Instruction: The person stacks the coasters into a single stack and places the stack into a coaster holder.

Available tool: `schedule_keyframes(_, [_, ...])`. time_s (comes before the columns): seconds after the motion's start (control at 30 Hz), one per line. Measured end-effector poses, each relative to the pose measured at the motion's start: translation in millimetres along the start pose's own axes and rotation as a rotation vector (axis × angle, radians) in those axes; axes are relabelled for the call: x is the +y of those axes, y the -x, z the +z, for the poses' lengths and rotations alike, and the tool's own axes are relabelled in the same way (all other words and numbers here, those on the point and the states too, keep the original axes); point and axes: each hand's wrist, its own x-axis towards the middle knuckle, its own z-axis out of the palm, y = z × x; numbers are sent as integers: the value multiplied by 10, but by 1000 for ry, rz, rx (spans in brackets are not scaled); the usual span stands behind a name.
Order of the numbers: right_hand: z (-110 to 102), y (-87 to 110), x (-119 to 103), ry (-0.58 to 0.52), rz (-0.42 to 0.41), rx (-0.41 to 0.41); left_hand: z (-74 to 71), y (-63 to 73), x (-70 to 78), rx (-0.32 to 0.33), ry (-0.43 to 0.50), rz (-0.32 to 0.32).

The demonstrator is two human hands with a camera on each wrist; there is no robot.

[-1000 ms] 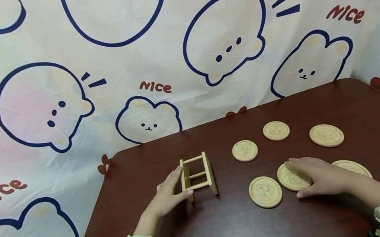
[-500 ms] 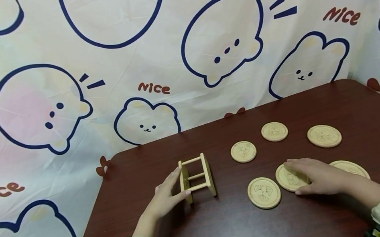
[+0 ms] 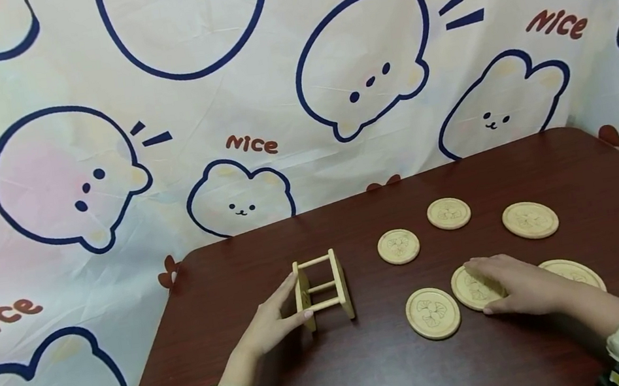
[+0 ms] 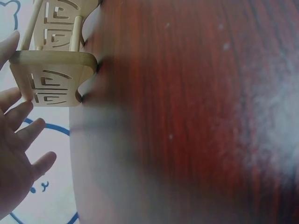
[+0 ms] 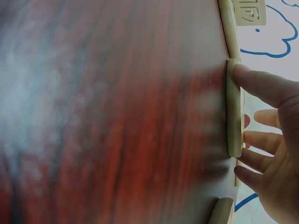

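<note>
A small light-wood coaster holder [image 3: 342,287], with end panels joined by rods, stands on the dark table. My left hand [image 3: 271,323] holds its left end panel between thumb and forefinger, the other fingers spread loosely. Cut-out patterns show on the panels of the coaster holder [image 4: 53,84] in the left wrist view. My right hand [image 3: 521,285] spans a round wooden coaster [image 3: 468,286] engraved with leaves, thumb at the near rim and fingers at the far rim. That coaster [image 5: 233,112] lies flat on the table, partly covered by the hand.
More matching coasters lie around: one [image 3: 433,314] left of the held one, one [image 3: 576,272] partly behind the right wrist, and several farther back, such as a coaster [image 3: 450,213] near the far edge. A printed cloth [image 3: 295,89] hangs behind the reddish-brown table [image 3: 381,367].
</note>
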Motion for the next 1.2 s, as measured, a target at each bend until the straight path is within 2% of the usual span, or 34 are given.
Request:
schedule_keyframes(0.3, [7,-19,13,-27,37,4,-19,-3,1,-18,9,4])
schedule_keyframes(0.5, [-1,-40,14,-22,57,4,-30,2,3,-15,-21,16])
schedule_keyframes(0.97, [-66,-81,88,-78,117,3,-73,-39,76,-46,-23,-27])
schedule_keyframes(1.2, [-75,-138,179,-65,93,3,-64,-27,59,-43,-29,-31])
